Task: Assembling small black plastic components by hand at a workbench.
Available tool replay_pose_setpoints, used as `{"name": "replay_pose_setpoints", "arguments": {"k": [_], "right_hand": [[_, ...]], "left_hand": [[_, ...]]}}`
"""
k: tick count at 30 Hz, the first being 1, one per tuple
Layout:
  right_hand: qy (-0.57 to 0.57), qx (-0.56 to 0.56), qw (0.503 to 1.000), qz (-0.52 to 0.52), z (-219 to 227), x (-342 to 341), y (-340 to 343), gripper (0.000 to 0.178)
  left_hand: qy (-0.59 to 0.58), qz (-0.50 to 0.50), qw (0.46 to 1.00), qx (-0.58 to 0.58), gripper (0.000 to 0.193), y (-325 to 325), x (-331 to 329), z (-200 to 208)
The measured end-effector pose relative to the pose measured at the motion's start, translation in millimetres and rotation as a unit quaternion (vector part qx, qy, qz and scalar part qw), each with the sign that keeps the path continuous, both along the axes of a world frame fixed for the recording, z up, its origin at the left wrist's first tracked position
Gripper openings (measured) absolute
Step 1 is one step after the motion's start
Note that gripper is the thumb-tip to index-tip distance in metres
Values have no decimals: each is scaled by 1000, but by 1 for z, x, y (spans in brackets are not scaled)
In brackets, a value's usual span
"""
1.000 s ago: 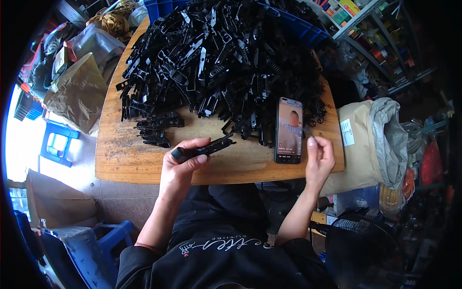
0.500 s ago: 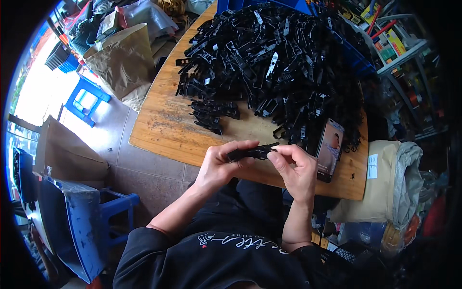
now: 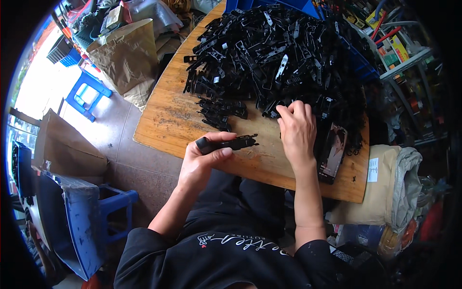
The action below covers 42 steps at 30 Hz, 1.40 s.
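My left hand (image 3: pixel 204 154) is closed round a small stack of long black clips (image 3: pixel 243 141), held over the near edge of the wooden table (image 3: pixel 168 118). The stack's narrow ends point to the right, past my thumb. Farther forward, my right hand (image 3: pixel 297 132) is at the near side of a large heap of black clips (image 3: pixel 260 58). Its fingers are bent and drawn together among the clips, and what is between their tips is hidden. A smaller bunch of black clips (image 3: pixel 221 113) lies on the table, left of the right hand.
A phone (image 3: pixel 333 151) with a lit screen lies right of my right forearm. Blue bins (image 3: pixel 358 60) border the heap's far side. Brown paper bags (image 3: pixel 127 55) and a blue stool (image 3: pixel 88 95) stand left. A wrapped package (image 3: pixel 370 192) sits beyond the table's right edge.
My right hand has left the clips in my left hand and moved forward to the heap. My left hand has shifted slightly left, still holding the stack.
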State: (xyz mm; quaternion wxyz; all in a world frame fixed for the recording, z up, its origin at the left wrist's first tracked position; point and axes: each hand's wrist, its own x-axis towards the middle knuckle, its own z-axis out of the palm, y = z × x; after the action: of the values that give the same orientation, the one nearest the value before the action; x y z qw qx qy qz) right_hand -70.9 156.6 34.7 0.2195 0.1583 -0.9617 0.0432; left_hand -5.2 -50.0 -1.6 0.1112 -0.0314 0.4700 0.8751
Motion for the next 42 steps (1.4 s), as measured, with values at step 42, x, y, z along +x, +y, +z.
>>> {"name": "replay_pose_setpoints", "arguments": {"k": [42], "right_hand": [[-67,-108,966,225,36,67,-9,41]], "left_hand": [[86,-86,974,-189,34,23,-1,14]]}}
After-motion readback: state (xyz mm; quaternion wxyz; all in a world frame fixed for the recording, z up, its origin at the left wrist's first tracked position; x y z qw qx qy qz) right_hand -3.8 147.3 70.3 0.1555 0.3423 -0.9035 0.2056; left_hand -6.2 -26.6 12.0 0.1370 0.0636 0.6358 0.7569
